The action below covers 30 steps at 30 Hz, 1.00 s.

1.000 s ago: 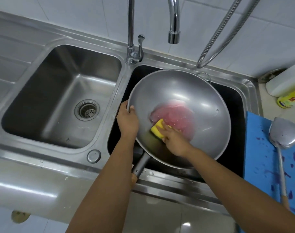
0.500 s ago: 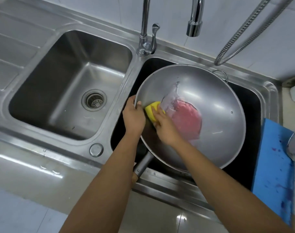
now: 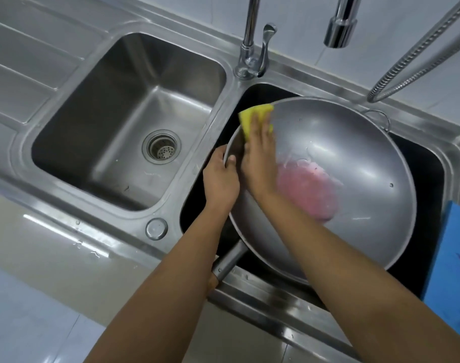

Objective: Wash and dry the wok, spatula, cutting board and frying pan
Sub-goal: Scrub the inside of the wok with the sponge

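Observation:
A large grey wok (image 3: pixel 354 153) lies tilted in the right sink basin, with a pool of pink water (image 3: pixel 307 192) in its bottom. My left hand (image 3: pixel 219 179) grips the wok's left rim, thumb inside. My right hand (image 3: pixel 259 155) presses a yellow sponge (image 3: pixel 252 116) with flat fingers against the wok's upper left rim. The wok's long handle (image 3: pixel 229 263) points toward me over the sink's front edge. A blue cutting board (image 3: pixel 451 271) shows at the right edge. Spatula and frying pan are out of view.
The left steel basin (image 3: pixel 119 113) holds only its drain strainer (image 3: pixel 161 146). A tap (image 3: pixel 250 48) stands between the basins, its spout (image 3: pixel 340 30) above the wok. A metal hose (image 3: pixel 420 48) hangs at the upper right. A ribbed drainboard (image 3: pixel 27 61) lies far left.
My right hand has slid the sponge from the wok's bottom up along the left wall to the upper left rim. The left hand keeps its hold on the rim. The view shifted left.

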### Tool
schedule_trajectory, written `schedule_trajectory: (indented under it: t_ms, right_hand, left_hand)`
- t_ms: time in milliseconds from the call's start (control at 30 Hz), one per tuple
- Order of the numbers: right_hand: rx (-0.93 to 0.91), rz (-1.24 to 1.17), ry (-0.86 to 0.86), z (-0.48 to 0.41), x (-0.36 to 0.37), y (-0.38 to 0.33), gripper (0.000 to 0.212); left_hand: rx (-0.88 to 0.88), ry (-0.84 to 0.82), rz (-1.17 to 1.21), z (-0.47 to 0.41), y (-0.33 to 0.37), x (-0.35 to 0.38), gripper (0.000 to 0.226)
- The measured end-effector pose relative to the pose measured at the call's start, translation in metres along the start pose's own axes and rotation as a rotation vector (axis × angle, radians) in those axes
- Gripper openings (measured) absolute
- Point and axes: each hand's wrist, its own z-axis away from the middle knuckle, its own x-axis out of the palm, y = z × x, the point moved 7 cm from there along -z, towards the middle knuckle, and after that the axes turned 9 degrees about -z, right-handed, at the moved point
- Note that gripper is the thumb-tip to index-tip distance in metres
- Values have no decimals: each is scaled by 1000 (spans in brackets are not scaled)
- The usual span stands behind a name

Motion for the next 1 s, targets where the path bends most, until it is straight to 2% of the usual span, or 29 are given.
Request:
schedule_trajectory:
  t_ms: [67,133,200,333,400,467,533,600,700,767,867,1000]
  right_hand:
    - [-211,108,-103,0,6,-4,69]
    - [-264,243,-92,-26,-9,12,80]
    - [-150,385,2,-52,-40,37,84]
    - [273,593,256,-47,-104,91,78]
    - [385,618,285,-33,-108,100,70]
    - [340,652,147,-29,-101,104,71]
    - [217,738,-7,-27,-105,107,75]
    - [194,806,-15,-20,-134,116,73]
    - [397,846,67,16,-172,127,81]
    - [552,848,33,49,-171,130,77]
    - [696,788,-160,98,-148,124,70]
    - [569,645,-508,143,-123,89,60]
  left_hand:
    - [-2,-7,16,-1,-3,1,26]
    - [-24,-17,16,-2,-6,3,25]
    - [-52,-35,44,-2,-10,3,23]
    - [-68,-58,79,-1,-10,5,24]
    - [-72,-64,76,-1,-10,6,24]
    - [-72,-62,73,0,-10,6,24]
    - [-64,-66,86,0,-9,6,24]
    - [-64,-69,105,-1,-10,6,23]
    - [-66,-67,107,-1,-11,7,24]
    - [-65,-72,111,-1,-11,8,26]
    - [-73,-80,120,-1,-9,9,26]
    - [-74,-83,129,-1,-11,9,26]
